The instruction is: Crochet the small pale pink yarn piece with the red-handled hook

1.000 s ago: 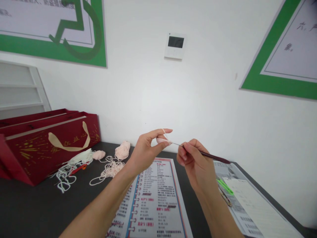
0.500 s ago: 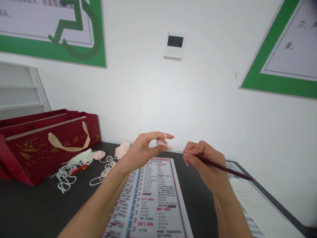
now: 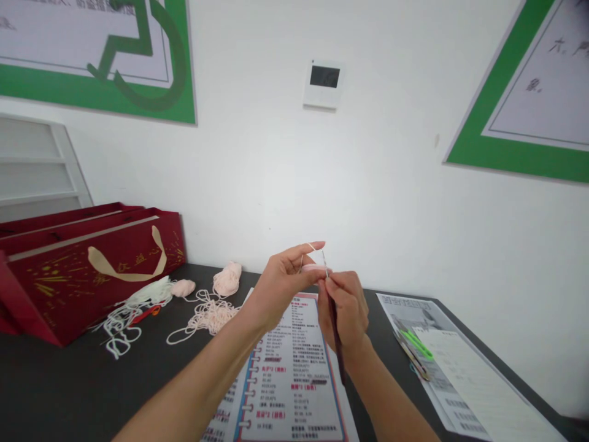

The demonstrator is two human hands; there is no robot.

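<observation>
1 hook [image 3: 335, 334] clasped in R grip [image 3: 348, 307]; L grip [image 3: 281, 281] pinches pink yarn pc [image 3: 313, 267].

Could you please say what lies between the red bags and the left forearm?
In the head view, white yarn, an orange item, two pink balls and loose pink yarn.

Narrow lane over matte black tabletop [image 3: 381, 336] between right hand [image 3: 352, 307] and printed white paper sheets [image 3: 464, 368], wider room front-left, dark-red paper gift bags [image 3: 73, 276], tangled pale-pink yarn [image 3: 214, 316] and white wall [image 3: 257, 153] blocking behind
</observation>
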